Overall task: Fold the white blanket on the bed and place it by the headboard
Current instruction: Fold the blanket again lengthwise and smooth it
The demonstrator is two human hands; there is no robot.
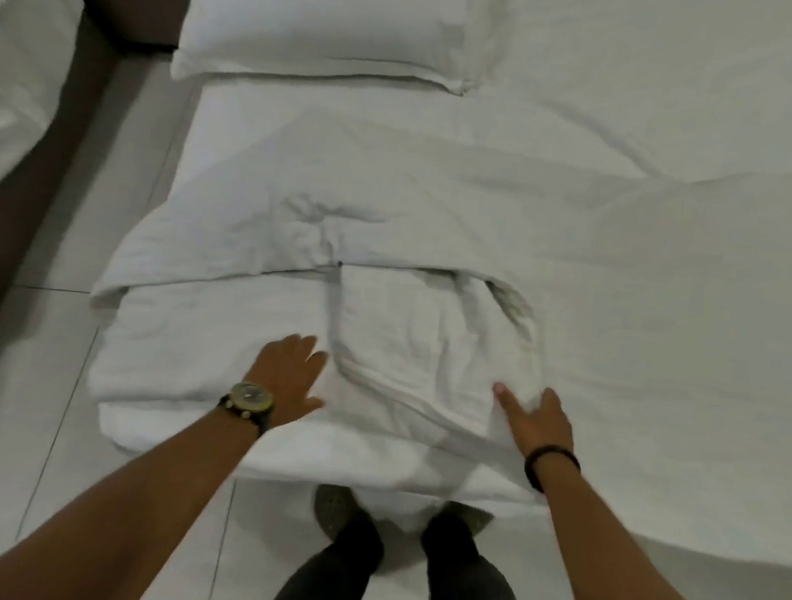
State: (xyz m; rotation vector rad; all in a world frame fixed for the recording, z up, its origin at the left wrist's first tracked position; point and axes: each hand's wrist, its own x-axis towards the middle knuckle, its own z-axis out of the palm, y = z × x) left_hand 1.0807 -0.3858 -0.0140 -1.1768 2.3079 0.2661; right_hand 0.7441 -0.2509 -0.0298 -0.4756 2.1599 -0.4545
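Both my hands lie flat with fingers spread, left [289, 376] and right [532, 419], pressing the half-folded blanket [254, 338] at the bed's [659, 313] near edge, far from the pillow [316, 29], so loose layers could slide floorward when I lift.

The white blanket [295, 258] lies in thick, rumpled folds across the near corner of my bed [670, 107], its edge hanging just over the mattress side above my feet. On top of it a smaller folded section sits creased and slightly skewed, one layer tucked under another. It lies short of the pillow, with bare sheet between them.
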